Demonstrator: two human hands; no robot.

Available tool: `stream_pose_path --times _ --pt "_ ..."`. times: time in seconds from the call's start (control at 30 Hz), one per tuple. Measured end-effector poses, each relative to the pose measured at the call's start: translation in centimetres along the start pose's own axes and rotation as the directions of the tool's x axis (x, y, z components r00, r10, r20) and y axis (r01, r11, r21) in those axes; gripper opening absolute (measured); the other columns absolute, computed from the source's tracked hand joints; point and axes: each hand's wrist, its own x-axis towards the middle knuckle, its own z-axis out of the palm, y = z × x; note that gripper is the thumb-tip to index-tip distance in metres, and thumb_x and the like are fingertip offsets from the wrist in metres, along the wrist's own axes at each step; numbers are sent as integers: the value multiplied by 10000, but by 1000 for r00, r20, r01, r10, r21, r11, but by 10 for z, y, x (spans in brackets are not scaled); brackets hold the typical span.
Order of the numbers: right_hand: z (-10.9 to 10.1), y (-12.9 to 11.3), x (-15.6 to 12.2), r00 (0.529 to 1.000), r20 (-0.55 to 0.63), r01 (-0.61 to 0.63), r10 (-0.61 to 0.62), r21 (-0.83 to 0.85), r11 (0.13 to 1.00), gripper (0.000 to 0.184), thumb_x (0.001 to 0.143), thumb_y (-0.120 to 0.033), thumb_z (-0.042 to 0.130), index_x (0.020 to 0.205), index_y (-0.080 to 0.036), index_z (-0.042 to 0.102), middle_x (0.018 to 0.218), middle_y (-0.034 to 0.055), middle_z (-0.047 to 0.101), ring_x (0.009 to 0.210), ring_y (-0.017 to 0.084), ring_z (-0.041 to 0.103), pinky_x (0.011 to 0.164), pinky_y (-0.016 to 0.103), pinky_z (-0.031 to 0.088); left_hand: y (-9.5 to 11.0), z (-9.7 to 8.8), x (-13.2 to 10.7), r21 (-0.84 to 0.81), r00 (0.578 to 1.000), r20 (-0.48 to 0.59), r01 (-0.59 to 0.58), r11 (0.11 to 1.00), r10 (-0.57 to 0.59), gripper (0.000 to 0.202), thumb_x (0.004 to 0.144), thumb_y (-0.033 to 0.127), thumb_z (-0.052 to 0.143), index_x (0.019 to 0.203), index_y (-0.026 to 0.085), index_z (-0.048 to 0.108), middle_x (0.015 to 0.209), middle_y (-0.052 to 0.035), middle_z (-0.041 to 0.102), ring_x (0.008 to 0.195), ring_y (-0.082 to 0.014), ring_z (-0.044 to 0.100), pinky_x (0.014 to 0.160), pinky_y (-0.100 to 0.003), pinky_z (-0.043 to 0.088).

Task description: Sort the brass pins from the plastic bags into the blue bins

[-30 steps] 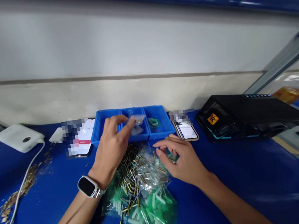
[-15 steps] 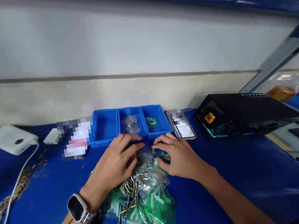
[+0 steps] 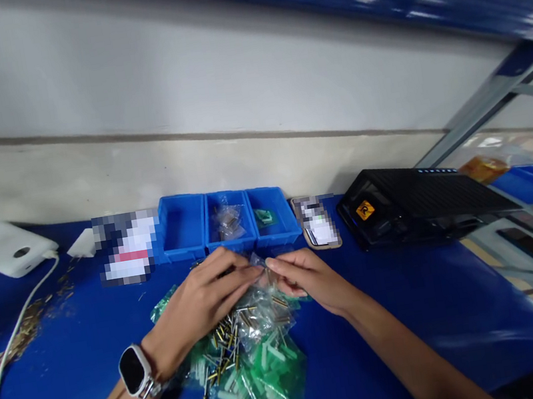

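Observation:
My left hand (image 3: pixel 212 285), with a watch (image 3: pixel 135 370) on its wrist, is closed, its fingertips pinching a clear plastic bag (image 3: pixel 259 263). Facing it, my right hand (image 3: pixel 308 272) is closed as well, thumb and fingers pinched on the same bag. Below both hands lies a pile: clear bags (image 3: pixel 258 322) with small brown pieces inside, loose metal screws (image 3: pixel 225 337) in gold and silver tones, and green bags (image 3: pixel 278 373) of pale plastic wall plugs. Part of the pile is hidden under my left hand.
Three joined blue bins (image 3: pixel 186 247) stand behind the pile; the middle and right ones hold small bags. Two phones (image 3: pixel 129 251), a white power bank (image 3: pixel 6 251) with cable, a charger (image 3: pixel 84 243), brown debris (image 3: pixel 16 343) and a black device (image 3: pixel 413 203) surround them.
My fingers, previously apart above the pile, have closed on a clear bag. My right hand has turned into a pinch and lowered slightly. The whole view has shifted a little.

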Motion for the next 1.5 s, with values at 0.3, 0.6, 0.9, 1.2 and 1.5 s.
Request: stream_pose_path --times 0.3,0.6,0.9,1.2,1.5 --pt "9 0 0 940 -278 129 -198 -247 960 470 969 -509 495 722 -166 702 483 -42 469 446 91 407 482 246 326 -14 4 16 -272 737 -385 484 832 -555 292 956 359 580 734 177 634 593 23 562 525 -99 485 499 -248 400" --pt "6 2 -3 896 -206 166 -392 -665 728 273 943 -352 558 749 -203 678 585 -14 552 587 143 527 600 292 432 -42 -6 26 89 777 -451 529 844 -440 353 894 329 667 1206 182 592 830 -38 669 772 -191 607 702 -344 483" --pt "8 11 7 897 23 213 -441 -897 387 196 934 -218 575 1055 -259 723 1084 28 717 999 226 578 774 350 499 -18 0 -3 86 985 44 160 983 -164 198 982 205 504 1145 199 616 1077 -60 661 1012 -203 584 947 -420 475" --pt "2 7 11 984 -179 40 -25 79 996 187 877 -369 680 843 -192 729 670 2 637 524 90 476 453 216 315 -12 -8 -1 5 992 -7 122 992 -122 375 974 178 515 1345 228 515 1283 -99 574 1173 -223 538 991 -435 487" --pt "4 3 7 973 23 -210 229 500 840 329 833 -474 704 810 -146 711 576 5 616 402 48 388 361 185 134 -12 -1 -2 -149 983 -140 97 984 -118 141 949 176 606 1060 213 686 1001 -53 679 943 -173 623 826 -332 513"
